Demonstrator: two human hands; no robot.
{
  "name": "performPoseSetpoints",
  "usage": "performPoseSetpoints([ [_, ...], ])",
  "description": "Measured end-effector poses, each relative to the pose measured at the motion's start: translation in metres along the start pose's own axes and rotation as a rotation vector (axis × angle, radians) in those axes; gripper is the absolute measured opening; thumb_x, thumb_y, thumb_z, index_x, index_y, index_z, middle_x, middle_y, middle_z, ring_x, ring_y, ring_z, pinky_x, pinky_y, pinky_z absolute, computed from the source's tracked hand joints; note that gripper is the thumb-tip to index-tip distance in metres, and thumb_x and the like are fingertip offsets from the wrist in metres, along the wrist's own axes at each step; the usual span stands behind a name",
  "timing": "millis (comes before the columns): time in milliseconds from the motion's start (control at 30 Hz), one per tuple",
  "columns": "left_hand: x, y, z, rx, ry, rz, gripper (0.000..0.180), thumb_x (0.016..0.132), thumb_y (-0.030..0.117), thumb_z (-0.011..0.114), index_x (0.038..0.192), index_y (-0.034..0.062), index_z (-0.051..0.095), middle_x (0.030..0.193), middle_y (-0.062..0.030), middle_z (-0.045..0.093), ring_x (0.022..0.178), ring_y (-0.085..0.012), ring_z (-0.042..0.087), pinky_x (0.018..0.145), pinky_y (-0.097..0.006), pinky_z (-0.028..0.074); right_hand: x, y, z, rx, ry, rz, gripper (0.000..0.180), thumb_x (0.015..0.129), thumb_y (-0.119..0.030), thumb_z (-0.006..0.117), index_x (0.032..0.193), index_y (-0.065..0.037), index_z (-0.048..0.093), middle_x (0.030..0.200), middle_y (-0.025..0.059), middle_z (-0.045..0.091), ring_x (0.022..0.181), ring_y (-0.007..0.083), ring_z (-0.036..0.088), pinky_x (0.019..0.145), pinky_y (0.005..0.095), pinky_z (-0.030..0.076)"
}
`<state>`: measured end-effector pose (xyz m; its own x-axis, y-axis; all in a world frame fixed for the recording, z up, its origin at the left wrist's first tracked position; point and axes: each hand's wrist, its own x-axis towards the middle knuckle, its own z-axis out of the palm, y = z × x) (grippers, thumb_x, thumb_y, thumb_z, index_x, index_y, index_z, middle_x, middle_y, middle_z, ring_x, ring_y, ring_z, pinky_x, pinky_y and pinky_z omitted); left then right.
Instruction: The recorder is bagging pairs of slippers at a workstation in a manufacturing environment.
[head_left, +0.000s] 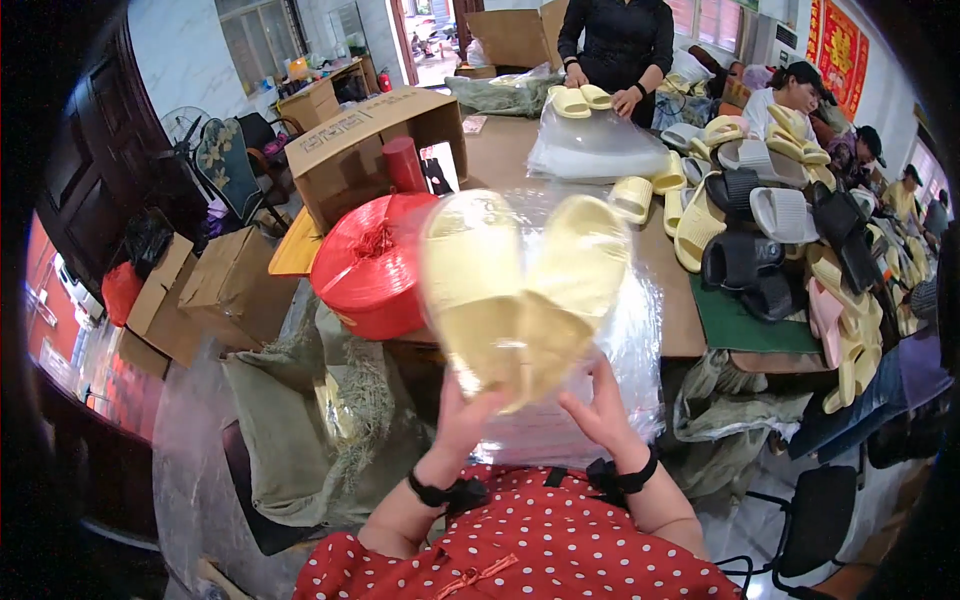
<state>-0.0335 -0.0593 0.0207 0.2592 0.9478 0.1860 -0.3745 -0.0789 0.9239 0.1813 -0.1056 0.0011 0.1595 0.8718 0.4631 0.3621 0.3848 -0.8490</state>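
A pair of pale yellow slippers [474, 265] is held up in front of me, side by side and slightly blurred, with shiny clear plastic around them. My left hand [463, 408] grips the pair low down by the heels, its fingers partly hidden. Close to the right side of the heels is my right hand [607, 412], thumb and forefinger spread apart; whether it touches the plastic, I cannot tell. Beneath the slippers, a stack of clear plastic bags [632, 340] lies at the table's near edge.
Left of the slippers stand a red roll of plastic twine [365, 270] and an open cardboard box [350, 140]. Many loose slippers [745, 255] are heaped at the right. Across the table [500, 150], a person in black [615, 50] handles yellow slippers over more plastic bags.
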Motion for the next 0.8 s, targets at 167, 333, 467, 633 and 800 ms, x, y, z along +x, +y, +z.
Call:
performPoseSetpoints([
  [167, -0.006, 0.047, -0.125, 0.284, 0.728, 0.436, 0.061, 0.092, 0.006, 0.064, 0.144, -0.0034, 0.033, 0.137, -0.0152, 0.048, 0.119, -0.0262, 0.052, 0.102, -0.041, 0.044, 0.008, 0.019, -0.019, 0.009, 0.046, 0.071, 0.049, 0.086, -0.016, 0.071, 0.13, -0.004, 0.053, 0.116, 0.0121, 0.063, 0.109, 0.0222, 0.059, 0.086, 0.0329, 0.047],
  [333, -0.047, 0.063, -0.318, 1.175, 1.253, 0.402, 0.063, 0.09, 0.024, 0.066, 0.135, -0.008, 0.037, 0.128, -0.0301, 0.053, 0.119, -0.042, 0.053, 0.101, -0.048, 0.042, 0.012, 0.03, -0.021, -0.012, 0.195, 0.173, 0.023, 0.088, -0.015, 0.07, 0.108, -0.004, 0.066, 0.097, 0.0075, 0.068, 0.09, 0.0173, 0.064, 0.074, 0.0299, 0.049],
  [467, -0.088, 0.013, -0.338, 1.388, 1.021, -0.505, 0.038, 0.091, 0.025, 0.059, 0.116, 0.0007, 0.046, 0.115, -0.0322, 0.061, 0.108, -0.0496, 0.058, 0.092, -0.053, 0.046, 0.01, 0.034, -0.018, -0.045, 0.212, 0.186, 0.02, 0.087, -0.015, 0.07, 0.103, -0.003, 0.067, 0.093, 0.0074, 0.068, 0.086, 0.017, 0.064, 0.072, 0.0296, 0.049],
  [633, -0.104, -0.094, -0.389, 1.312, 0.976, -0.755, 0.045, 0.095, 0.035, 0.048, 0.121, -0.0014, 0.047, 0.118, -0.0271, 0.063, 0.112, -0.0481, 0.057, 0.093, -0.049, 0.047, 0.007, 0.041, -0.014, -0.055, 0.211, 0.167, 0.016, 0.087, -0.014, 0.07, 0.098, -0.003, 0.068, 0.093, 0.0071, 0.068, 0.085, 0.0168, 0.064, 0.071, 0.0292, 0.049],
  [800, -0.078, -0.14, -0.433, 0.704, 1.361, -0.517, 0.047, 0.096, 0.036, 0.048, 0.117, -0.0052, 0.055, 0.12, -0.0266, 0.062, 0.112, -0.0472, 0.056, 0.091, -0.048, 0.047, 0.008, 0.043, -0.01, -0.041, 0.204, 0.165, 0.014, 0.087, -0.013, 0.069, 0.096, -0.003, 0.069, 0.092, 0.0069, 0.068, 0.085, 0.0164, 0.064, 0.07, 0.0286, 0.049],
])
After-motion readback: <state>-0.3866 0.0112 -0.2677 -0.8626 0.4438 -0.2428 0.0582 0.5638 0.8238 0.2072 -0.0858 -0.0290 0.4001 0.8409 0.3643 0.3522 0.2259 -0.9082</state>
